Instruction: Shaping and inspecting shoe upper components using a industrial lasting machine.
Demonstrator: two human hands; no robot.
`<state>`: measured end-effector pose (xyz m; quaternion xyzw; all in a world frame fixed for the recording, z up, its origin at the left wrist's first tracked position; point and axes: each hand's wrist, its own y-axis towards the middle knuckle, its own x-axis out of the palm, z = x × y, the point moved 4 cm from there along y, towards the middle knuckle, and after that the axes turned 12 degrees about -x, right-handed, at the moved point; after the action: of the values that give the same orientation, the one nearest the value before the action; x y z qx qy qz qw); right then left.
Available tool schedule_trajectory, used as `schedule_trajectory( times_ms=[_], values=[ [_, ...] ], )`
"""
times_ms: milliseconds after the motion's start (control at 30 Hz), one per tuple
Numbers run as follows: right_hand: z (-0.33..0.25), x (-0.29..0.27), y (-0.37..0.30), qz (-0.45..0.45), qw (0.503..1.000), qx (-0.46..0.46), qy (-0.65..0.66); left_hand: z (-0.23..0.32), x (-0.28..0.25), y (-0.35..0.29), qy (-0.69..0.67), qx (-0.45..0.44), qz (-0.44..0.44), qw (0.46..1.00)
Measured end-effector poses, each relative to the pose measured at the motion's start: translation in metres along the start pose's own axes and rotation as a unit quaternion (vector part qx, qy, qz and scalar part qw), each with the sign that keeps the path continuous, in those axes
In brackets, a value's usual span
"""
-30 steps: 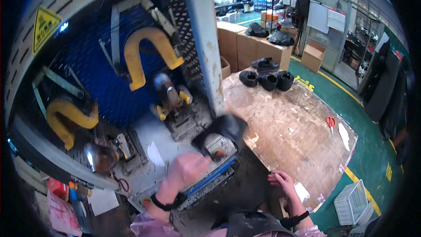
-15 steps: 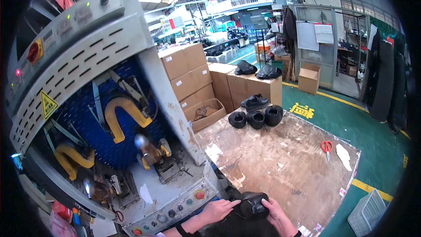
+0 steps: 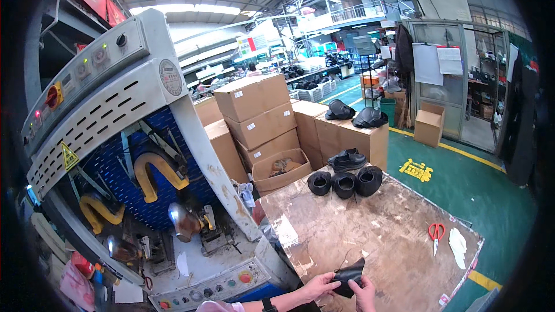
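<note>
A black shoe upper (image 3: pixel 348 273) is held between both hands above the table's near edge, its pointed end raised to the right. My left hand (image 3: pixel 319 286) pinches its left side, with a dark band on that wrist. My right hand (image 3: pixel 363 294) is closed on its near right edge, thumb on top. At the back of the wooden table (image 3: pixel 341 225) stand several black shoe uppers (image 3: pixel 344 185) with loose laces and a black shoe (image 3: pixel 347 160) behind them. Red-handled scissors (image 3: pixel 436 237) and a white glove (image 3: pixel 457 248) lie on the right.
At left stands a machine with yellow curved clamps (image 3: pixel 151 170), metal heel-shaped moulds (image 3: pixel 184 223) and a button panel (image 3: pixel 211 289). Stacked cardboard boxes (image 3: pixel 254 118) rise behind the table; one open box (image 3: pixel 281 176) holds brown pieces. Two black uppers (image 3: pixel 370 118) sit on further boxes.
The view has tilted up and turned left. The upper has been turned in my hands, from its rounded side showing to a pointed end sticking up; both hands still hold it.
</note>
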<state>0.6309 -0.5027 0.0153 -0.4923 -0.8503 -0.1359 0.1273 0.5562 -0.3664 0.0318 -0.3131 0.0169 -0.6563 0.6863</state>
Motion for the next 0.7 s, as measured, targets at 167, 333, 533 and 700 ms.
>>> schedule_trajectory(
  times_ms=[167,333,533,700],
  values=[
    [0.039,-0.025,0.032,-0.006,0.998,0.056,-0.032,0.015,-0.018,0.035,0.039,0.022,-0.032,0.998],
    [0.047,-0.027,0.067,0.017,0.998,0.058,-0.027,0.029,-0.044,0.083,0.072,0.076,-0.027,0.994],
    [0.065,-0.035,0.116,0.035,0.993,0.052,-0.102,0.059,-0.071,0.132,0.126,0.043,-0.004,0.991],
    [0.083,-0.035,0.151,0.044,0.996,0.049,-0.060,0.106,-0.083,0.154,0.165,0.143,0.048,0.975]
  ],
)
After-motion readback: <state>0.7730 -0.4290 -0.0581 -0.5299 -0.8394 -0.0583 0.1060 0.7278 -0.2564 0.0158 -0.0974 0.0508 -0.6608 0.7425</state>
